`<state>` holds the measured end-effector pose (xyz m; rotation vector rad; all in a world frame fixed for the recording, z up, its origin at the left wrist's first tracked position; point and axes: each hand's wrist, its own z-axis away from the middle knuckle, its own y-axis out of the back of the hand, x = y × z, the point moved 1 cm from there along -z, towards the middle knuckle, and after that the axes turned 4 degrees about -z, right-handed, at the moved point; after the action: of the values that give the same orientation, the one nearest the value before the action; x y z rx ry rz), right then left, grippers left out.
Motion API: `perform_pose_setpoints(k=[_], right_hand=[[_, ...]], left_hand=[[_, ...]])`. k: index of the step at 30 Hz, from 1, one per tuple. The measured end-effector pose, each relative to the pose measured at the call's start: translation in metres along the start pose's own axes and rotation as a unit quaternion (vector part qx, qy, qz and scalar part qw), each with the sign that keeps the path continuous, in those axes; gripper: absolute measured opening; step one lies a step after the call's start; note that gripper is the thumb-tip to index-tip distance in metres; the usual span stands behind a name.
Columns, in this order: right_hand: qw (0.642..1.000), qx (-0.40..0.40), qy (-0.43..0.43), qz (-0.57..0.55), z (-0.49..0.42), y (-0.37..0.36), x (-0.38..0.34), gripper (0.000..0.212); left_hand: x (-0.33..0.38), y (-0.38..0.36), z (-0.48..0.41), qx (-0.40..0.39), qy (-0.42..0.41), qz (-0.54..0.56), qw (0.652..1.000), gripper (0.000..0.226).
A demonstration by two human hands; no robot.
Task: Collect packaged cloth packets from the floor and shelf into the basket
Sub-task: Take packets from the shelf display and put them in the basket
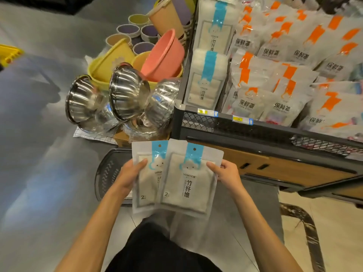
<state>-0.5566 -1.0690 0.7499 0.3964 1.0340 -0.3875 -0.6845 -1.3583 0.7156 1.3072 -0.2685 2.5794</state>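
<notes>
Left grip: my left hand (128, 174) pinches the left packet (146, 190) at its left edge, thumb on the printed face.
Right grip: my right hand (225, 173) pinches the right packet (188, 185) at its right edge, thumb on top.
Where they are: held in the air before me, near the shelf (245, 130), with the right packet overlapping the left one's right edge.
Pointing: printed faces up toward me. Long axes run away from me, hang-hole ends toward the shelf.
Basket: the dark slotted basket (110, 169) sits on the floor under my left hand. I cannot see inside it.
Shelf bins: blue-striped packets (208, 83) stand in the left compartment, and orange-marked bags (279, 89) fill the next.
Floor pile: steel bowls (127, 93) lie tipped on their sides, and a pink basin (165, 55) is nested in yellow tubs.
</notes>
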Motion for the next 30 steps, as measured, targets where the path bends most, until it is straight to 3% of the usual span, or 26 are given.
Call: perform_pose_setpoints(k=[11,30], right_hand=[[0.998,-0.060,0.026,0.010,-0.043,0.027,-0.040,0.020],[0.986,0.068,0.146,0.039,-0.215,0.054,-0.190,0.014]], left_hand=[[0.053,-0.030,-0.041,0.002,-0.048,-0.006,0.999,0.022],[0.161,-0.044,-0.160,0.060,-0.109,0.061,0.990,0.016]])
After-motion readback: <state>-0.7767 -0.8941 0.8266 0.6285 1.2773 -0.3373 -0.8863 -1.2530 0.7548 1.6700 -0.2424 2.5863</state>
